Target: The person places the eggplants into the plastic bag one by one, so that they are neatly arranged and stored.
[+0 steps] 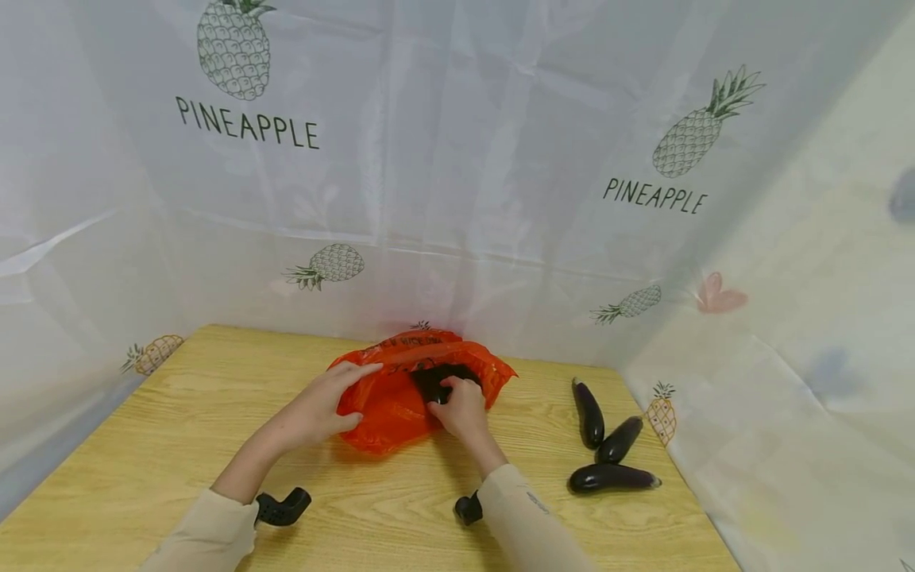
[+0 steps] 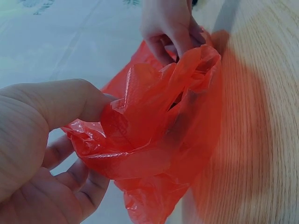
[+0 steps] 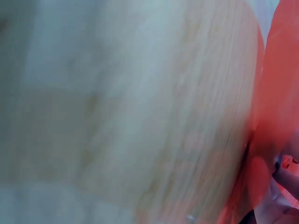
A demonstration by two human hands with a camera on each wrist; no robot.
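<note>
A red plastic bag (image 1: 389, 413) lies on the wooden table with its mouth facing me, printed letters along its back rim. My left hand (image 1: 322, 401) holds the bag's left side; in the left wrist view, the red film (image 2: 140, 116) passes between the thumb and the fingers. Reaching into the mouth, my right hand (image 1: 463, 407) has its fingers curled at a dark, glossy eggplant (image 1: 432, 385). More dark purple shows behind those fingers, partly hidden by the hand. In the right wrist view, the red film covers part of the right hand (image 3: 287, 179).
Three eggplants lie on the right of the table: one upper (image 1: 589, 415), one middle (image 1: 619, 441) and one lower (image 1: 613, 478). A pale curtain (image 1: 457, 199) printed with pineapples hangs behind the table (image 1: 214, 413). Black devices (image 1: 283, 507) sit at both wrists.
</note>
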